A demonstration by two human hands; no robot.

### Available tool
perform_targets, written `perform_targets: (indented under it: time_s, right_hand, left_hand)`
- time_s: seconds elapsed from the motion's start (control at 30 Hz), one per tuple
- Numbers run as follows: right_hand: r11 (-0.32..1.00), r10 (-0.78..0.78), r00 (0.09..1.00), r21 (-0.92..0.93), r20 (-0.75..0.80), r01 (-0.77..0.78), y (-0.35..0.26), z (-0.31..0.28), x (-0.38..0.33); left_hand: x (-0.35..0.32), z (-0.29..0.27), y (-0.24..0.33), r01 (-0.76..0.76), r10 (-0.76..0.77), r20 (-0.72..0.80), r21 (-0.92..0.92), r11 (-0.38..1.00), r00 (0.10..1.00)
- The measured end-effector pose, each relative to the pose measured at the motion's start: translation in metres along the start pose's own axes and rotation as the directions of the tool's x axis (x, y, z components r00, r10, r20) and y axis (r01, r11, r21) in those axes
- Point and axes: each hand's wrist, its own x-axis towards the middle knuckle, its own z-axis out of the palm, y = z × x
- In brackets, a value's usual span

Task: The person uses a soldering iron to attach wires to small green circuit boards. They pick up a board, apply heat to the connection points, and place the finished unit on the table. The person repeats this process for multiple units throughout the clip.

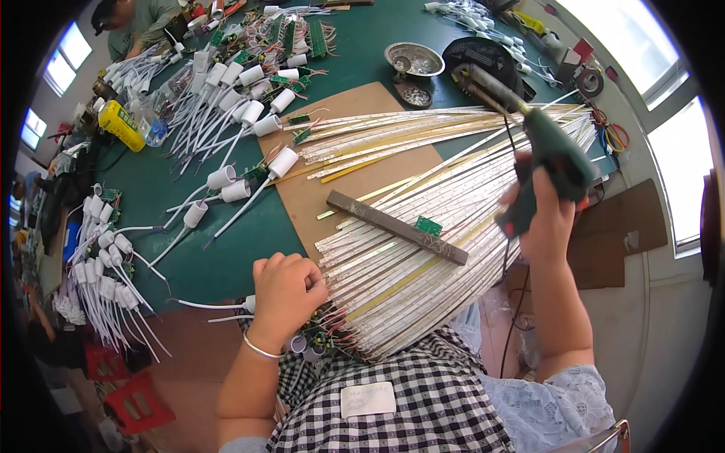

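Note:
My right hand (pixel 549 215) is wrapped round the grip of a dark green soldering gun (pixel 557 147), raised over the right side of the strips. Its long, stained barrel points to the upper left, and a dark cord hangs from it. My left hand (pixel 287 298) is closed, fingers curled, beside the left ends of a fan of thin white LED strips (pixel 400 291); whatever it may hold is hidden. Across the strips lies a dark metal bar (pixel 396 226), with a small green circuit board (pixel 429 225) touching it. Wired boards (pixel 332 328) cluster just right of my left wrist.
Many white lamp caps with cables (pixel 242 113) cover the table's (pixel 204 260) far left; more hang off its left edge. Beyond the strips stand a metal bowl (pixel 414 60) and a black cap (pixel 483 64). A yellow bottle (pixel 121 124) stands left. Another person (pixel 147 26) sits across.

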Motion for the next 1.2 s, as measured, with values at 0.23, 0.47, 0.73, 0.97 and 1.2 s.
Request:
perform_targets:
  time_s: [0.23, 0.47, 0.73, 0.97, 1.2]
  right_hand:
    - [0.982, -0.130, 0.983, -0.156, -0.131, 0.109, 0.045, 0.047, 0.139]
    - [0.997, 0.069, 0.993, -0.024, 0.100, -0.067, 0.013, 0.029, 0.090]
    - [0.791, 0.417, 0.842, 0.320, 0.342, -0.522, 0.023, 0.031, -0.070]
    - [0.627, 0.505, 0.676, 0.310, 0.537, -0.714, 0.062, 0.083, -0.103]
    - [0.633, 0.509, 0.658, 0.277, 0.555, -0.723, 0.069, 0.092, -0.104]
  left_hand:
    - [-0.001, 0.001, -0.001, -0.013, 0.013, -0.016, -0.019, 1.000, 1.000]
    - [0.001, 0.002, -0.001, -0.007, 0.007, -0.028, 0.018, 1.000, 1.000]
    - [-0.002, -0.001, 0.000, -0.004, 0.004, -0.015, 0.017, 1.000, 1.000]
    - [0.000, -0.002, 0.002, 0.007, -0.007, -0.004, 0.038, 0.999, 1.000]
    - [-0.001, -0.002, 0.004, 0.013, -0.014, 0.014, 0.046, 0.999, 1.000]
